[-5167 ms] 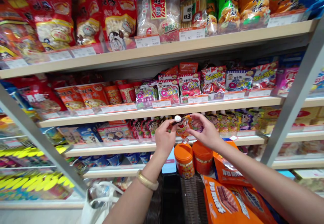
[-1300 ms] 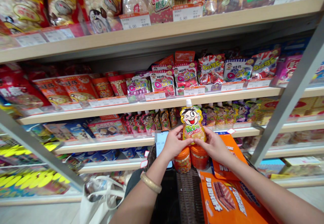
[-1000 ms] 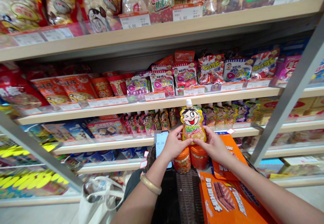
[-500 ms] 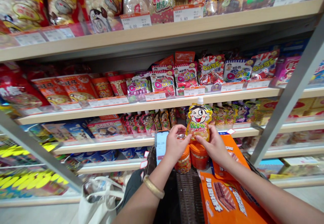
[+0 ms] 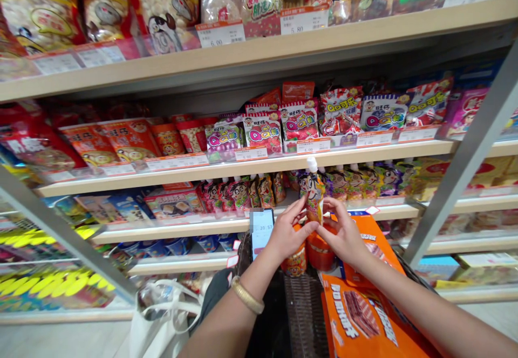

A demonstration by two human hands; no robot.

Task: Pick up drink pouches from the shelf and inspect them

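Note:
A spouted jelly pouch [image 5: 314,199] with a white cap and a cartoon face stands upright between my hands, its narrow side partly toward me. My left hand [image 5: 288,235] grips it from the left, thumb at the lower edge. From the right, my right hand [image 5: 343,235] has its fingertips on the pouch, fingers curled. Just below are two orange containers, a larger tub [image 5: 321,253] and a smaller jar [image 5: 294,262], partly hidden by my hands. Orange wafer packs [image 5: 360,315] lie by my right forearm. A phone [image 5: 262,234] showing a timer is left of my left hand.
A dark woven basket [image 5: 301,304] sits below my hands. Ahead, a shelf edge [image 5: 251,166] carries gummy candy bags [image 5: 262,131]; similar spouted pouches [image 5: 238,193] line the shelf beneath. A slanted metal post [image 5: 457,158] rises at right. A white bag [image 5: 165,315] is at lower left.
The pouch has turned in my hands from its front face to nearly side-on. Both hands have shifted their grip around it. The view has moved slightly.

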